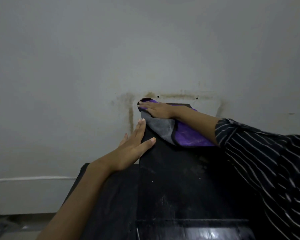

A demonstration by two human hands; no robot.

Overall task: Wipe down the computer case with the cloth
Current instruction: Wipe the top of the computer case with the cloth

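On top of the tall black rectangular computer case (pixel 173 179), at its far end by the wall, you are pressing your right hand (pixel 158 110) flat onto the purple and grey microfibre cloth with black edging (pixel 184 134). Your right fingers (pixel 145 106) are lying straight and together, pointing left across the case; they are gripping nothing, only bearing down on the cloth. The cloth is lying spread over the far right part of the top panel, one corner folded back and showing its grey side, and its left edge is overhanging the case's far left corner. Your right forearm, in a dark sleeve with thin white stripes (pixel 270 163), is crossing over the purple part of the cloth.

Your left hand (pixel 134 146) is resting open against the left upper edge of the case, fingers extended along the side and the thumb (pixel 149 142) lying on the top panel, just short of the cloth. It is holding nothing.

The top panel is showing pale dust specks and smears nearer to you. The glossy area at the near bottom edge is blurred; possibly it is a front panel, but I cannot tell. Behind the case, the grey painted wall (pixel 93 58) is carrying brownish stain lines and two small dark holes.
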